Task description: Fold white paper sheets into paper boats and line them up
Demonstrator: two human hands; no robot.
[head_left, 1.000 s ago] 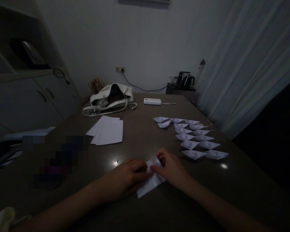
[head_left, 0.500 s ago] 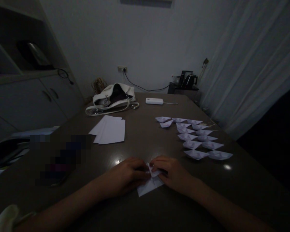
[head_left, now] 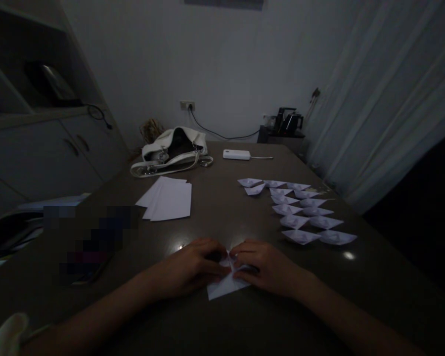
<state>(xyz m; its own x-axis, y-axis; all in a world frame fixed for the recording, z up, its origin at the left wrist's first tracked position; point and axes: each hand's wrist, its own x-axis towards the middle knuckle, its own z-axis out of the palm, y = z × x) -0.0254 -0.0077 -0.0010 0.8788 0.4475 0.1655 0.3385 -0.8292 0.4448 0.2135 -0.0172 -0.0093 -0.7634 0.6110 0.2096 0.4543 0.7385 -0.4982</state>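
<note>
Both my hands rest on a partly folded white sheet of paper (head_left: 224, 284) near the front edge of the dark table (head_left: 222, 217). My left hand (head_left: 193, 267) presses down on its left side, fingers curled onto the fold. My right hand (head_left: 265, 267) pinches the paper's upper corner with its fingertips. Most of the sheet is hidden under the hands; only a pointed lower part shows.
Several folded paper boats (head_left: 300, 212) lie in two rows to the right. A small stack of white sheets (head_left: 166, 200) lies to the left of centre. Farther back are a white handbag (head_left: 170, 151) and a white power bank (head_left: 236, 155) with a cable.
My right hand has folded the paper's upper part down and moved toward my left hand; the visible sheet has become smaller and more pointed.
</note>
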